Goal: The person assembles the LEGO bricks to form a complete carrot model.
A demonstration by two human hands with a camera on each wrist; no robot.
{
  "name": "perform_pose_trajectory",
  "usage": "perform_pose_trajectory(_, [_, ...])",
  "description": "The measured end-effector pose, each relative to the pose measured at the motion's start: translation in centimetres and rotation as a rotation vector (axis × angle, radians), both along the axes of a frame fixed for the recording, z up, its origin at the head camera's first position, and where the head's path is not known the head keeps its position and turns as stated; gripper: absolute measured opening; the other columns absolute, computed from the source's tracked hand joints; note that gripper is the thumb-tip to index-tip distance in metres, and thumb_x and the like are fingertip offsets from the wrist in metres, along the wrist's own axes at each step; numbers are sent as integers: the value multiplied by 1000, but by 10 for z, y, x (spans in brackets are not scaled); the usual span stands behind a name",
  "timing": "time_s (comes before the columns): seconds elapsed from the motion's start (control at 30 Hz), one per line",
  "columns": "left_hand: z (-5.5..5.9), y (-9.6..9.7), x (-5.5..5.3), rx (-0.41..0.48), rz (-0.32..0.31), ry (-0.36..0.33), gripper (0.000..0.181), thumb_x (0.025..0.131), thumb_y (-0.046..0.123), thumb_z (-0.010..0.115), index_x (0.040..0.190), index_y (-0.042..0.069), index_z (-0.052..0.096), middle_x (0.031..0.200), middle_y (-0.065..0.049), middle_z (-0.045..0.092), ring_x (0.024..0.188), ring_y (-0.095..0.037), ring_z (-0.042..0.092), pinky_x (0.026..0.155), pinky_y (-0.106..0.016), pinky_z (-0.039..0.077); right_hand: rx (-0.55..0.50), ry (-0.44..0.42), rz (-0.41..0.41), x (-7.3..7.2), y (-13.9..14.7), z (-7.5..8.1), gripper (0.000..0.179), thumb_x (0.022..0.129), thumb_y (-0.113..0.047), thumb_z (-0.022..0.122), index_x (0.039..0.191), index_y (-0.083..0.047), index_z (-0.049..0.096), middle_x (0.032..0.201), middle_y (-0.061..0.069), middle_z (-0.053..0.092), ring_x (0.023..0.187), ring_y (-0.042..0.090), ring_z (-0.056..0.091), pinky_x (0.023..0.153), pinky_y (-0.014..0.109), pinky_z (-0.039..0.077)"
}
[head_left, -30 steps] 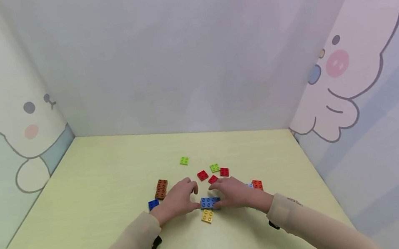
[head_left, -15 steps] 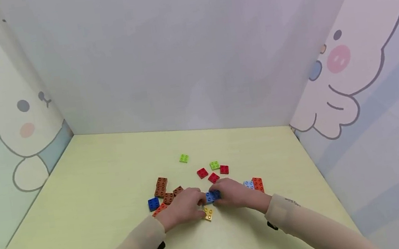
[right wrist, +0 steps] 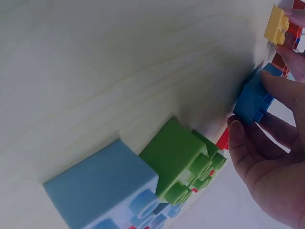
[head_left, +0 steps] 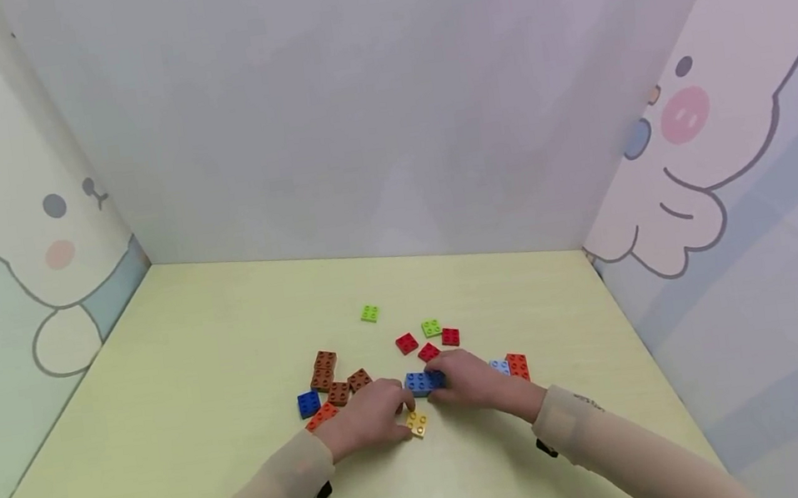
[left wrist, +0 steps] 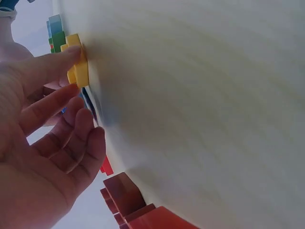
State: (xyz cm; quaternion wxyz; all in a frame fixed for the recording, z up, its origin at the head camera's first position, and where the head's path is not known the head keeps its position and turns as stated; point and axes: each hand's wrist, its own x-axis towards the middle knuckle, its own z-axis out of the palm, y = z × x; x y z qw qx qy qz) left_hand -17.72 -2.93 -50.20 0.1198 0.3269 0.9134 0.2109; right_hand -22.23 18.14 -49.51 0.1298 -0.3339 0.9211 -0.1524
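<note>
My left hand [head_left: 370, 417] pinches a small yellow toy brick [head_left: 418, 423] near the front of the group. In the left wrist view the thumb lies against the yellow brick [left wrist: 82, 71] and the index fingertip meets its lower end; the other fingers are bent beside it. Just beyond, my right hand [head_left: 471, 381] grips a longer blue brick [head_left: 417, 383] by its right part, covering that end in the head view. The right wrist view has thumb and fingers on opposite sides of this blue brick [right wrist: 251, 99]. The two bricks are apart.
Brown bricks [head_left: 323, 377], a dark blue brick [head_left: 309, 405] and an orange-red one [head_left: 323, 416] lie left. Red bricks [head_left: 406, 343] and lime ones [head_left: 431, 328] are farther back. Right stand a light blue brick [right wrist: 102, 186] and a green brick [right wrist: 174, 152]. Walls enclose the table [head_left: 227, 322].
The blue brick has shifted away from the yellow one, with the right hand on it. My left hand came right and forward onto the yellow brick, uncovering brown and orange-red bricks.
</note>
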Motion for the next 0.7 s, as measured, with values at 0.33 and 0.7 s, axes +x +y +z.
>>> perform_pose_trajectory(0.33, [-7, -1, -13, 21, 45, -19, 26, 75, 31, 81, 92, 15, 69, 73, 6, 52, 68, -10, 47, 60, -26, 41, -38, 37, -25, -5, 4, 6, 41, 83, -31, 76, 116, -8, 67, 102, -5, 65, 85, 8, 55, 80, 29, 48])
perform_pose_trajectory(0.7, [-4, 0, -23, 127, 112, -136, 24, 74, 19, 81, 92, 9, 68, 76, 4, 56, 70, -11, 51, 64, -26, 45, -21, 41, -33, -3, 6, 10, 39, 84, -28, 76, 117, -9, 67, 104, -5, 65, 87, 7, 55, 82, 30, 48])
